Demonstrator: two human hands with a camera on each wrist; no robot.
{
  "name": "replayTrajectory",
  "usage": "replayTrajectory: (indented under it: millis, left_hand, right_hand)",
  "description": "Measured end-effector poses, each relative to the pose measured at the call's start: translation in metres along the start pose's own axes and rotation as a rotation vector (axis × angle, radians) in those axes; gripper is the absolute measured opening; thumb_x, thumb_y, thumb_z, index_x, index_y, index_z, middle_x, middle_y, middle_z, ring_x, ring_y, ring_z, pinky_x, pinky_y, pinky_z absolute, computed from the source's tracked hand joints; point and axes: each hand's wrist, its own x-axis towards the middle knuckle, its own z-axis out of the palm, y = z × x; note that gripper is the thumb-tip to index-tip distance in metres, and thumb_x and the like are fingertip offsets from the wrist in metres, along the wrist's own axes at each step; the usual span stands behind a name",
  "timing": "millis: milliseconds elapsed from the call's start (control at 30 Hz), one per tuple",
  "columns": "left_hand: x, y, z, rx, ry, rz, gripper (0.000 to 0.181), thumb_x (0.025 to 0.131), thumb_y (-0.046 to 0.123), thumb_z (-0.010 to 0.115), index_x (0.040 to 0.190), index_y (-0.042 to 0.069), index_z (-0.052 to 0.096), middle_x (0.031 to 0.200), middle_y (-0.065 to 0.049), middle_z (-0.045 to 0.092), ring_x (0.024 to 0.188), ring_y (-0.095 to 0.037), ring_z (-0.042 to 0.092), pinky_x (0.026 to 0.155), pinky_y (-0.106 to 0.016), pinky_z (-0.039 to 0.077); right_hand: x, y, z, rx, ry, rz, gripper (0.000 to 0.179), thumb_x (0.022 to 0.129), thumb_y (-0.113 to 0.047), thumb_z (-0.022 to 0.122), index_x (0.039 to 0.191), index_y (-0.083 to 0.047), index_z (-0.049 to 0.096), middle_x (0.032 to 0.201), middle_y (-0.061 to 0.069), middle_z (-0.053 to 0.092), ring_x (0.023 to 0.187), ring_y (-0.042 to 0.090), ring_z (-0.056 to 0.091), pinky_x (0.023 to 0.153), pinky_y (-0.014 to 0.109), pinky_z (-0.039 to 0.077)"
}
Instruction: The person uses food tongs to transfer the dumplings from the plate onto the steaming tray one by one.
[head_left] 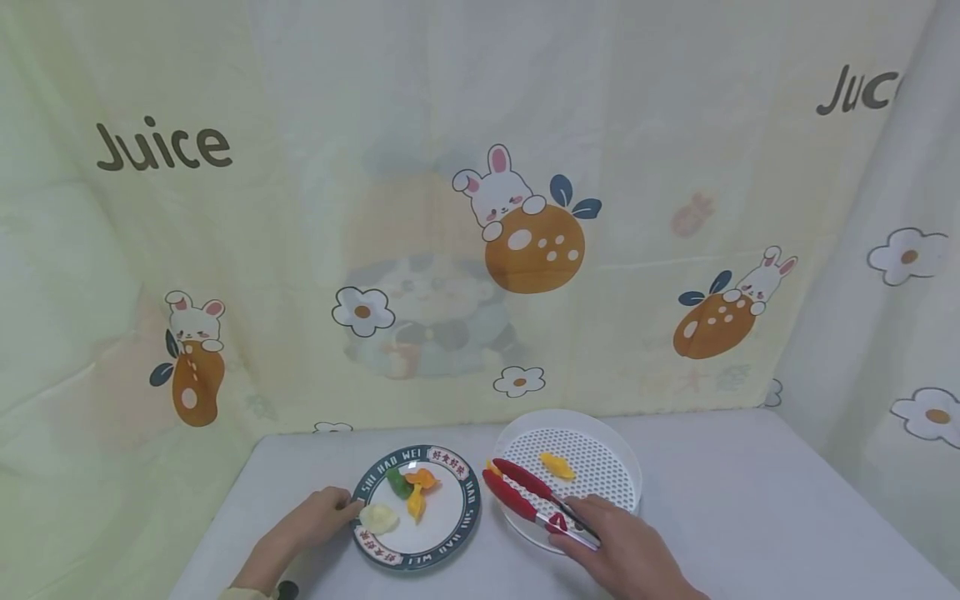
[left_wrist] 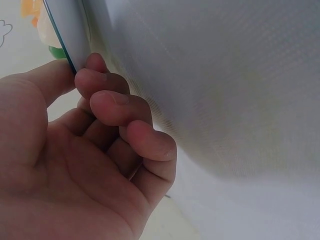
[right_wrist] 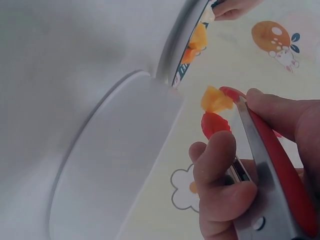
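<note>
My left hand pinches the left rim of a round plate with a dark patterned border, thumb above and fingertips beneath. On it lie a green dumpling-shaped piece, an orange piece, a yellow piece and a pale piece. My right hand grips metal tongs with red arms. Between the tongs' tips sits a yellow-orange piece, held over the gap beside the plate. Below the tongs stands a white perforated basket with a yellow piece in it.
Plate and basket stand side by side on a white-covered table. Behind the table hangs a printed curtain with rabbits, fruit and flowers, and it continues along the sides.
</note>
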Motion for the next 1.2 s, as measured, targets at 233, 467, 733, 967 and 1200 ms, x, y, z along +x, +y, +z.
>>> replayTrajectory:
  millis: [233,467,733,967,1200]
  left_hand:
    - [0.000,0.000,0.000,-0.008,-0.007,0.002,0.029,0.101,0.033,0.057,0.088,0.008,0.065,0.076,-0.003,0.060,0.073,-0.016,0.055,0.069,-0.034,0.050]
    - [0.004,-0.002,0.001,-0.006,-0.007,-0.011,0.031,0.100,0.035,0.058,0.098,0.005,0.068,0.081,-0.002,0.064,0.077,-0.015,0.059,0.075,-0.038,0.054]
    - [0.005,-0.005,0.003,-0.010,-0.005,0.003,0.030,0.101,0.035,0.057,0.092,0.008,0.067,0.078,-0.002,0.062,0.075,-0.016,0.057,0.071,-0.035,0.052]
    - [0.006,-0.007,0.003,-0.010,-0.008,0.000,0.030,0.101,0.035,0.057,0.090,0.009,0.066,0.077,-0.002,0.061,0.074,-0.016,0.056,0.069,-0.035,0.051]
    - [0.009,-0.006,0.003,0.003,-0.019,-0.033,0.034,0.100,0.036,0.059,0.104,0.004,0.069,0.086,-0.003,0.066,0.081,-0.016,0.062,0.079,-0.041,0.055]
  right_hand:
    - [-0.001,0.010,-0.007,-0.043,0.040,-0.014,0.077,0.076,-0.070,0.072,0.133,-0.018,0.064,0.126,0.004,0.067,0.105,0.022,0.060,0.092,0.053,0.053]
    - [0.001,0.017,-0.015,-0.084,0.047,-0.005,0.080,0.077,-0.073,0.069,0.133,-0.016,0.064,0.128,0.009,0.066,0.107,0.026,0.061,0.094,0.057,0.052]
    - [0.010,0.021,-0.020,-0.143,0.031,-0.020,0.073,0.077,-0.065,0.074,0.126,-0.012,0.068,0.118,0.009,0.065,0.091,0.022,0.059,0.082,0.047,0.056]
    - [0.022,0.020,-0.024,-0.197,-0.008,-0.023,0.063,0.078,-0.055,0.080,0.122,-0.010,0.070,0.109,0.007,0.065,0.085,0.019,0.058,0.079,0.043,0.055]
    - [0.027,0.018,-0.026,-0.200,-0.036,-0.013,0.061,0.076,-0.053,0.082,0.119,-0.011,0.071,0.108,0.006,0.067,0.083,0.018,0.058,0.077,0.040,0.055]
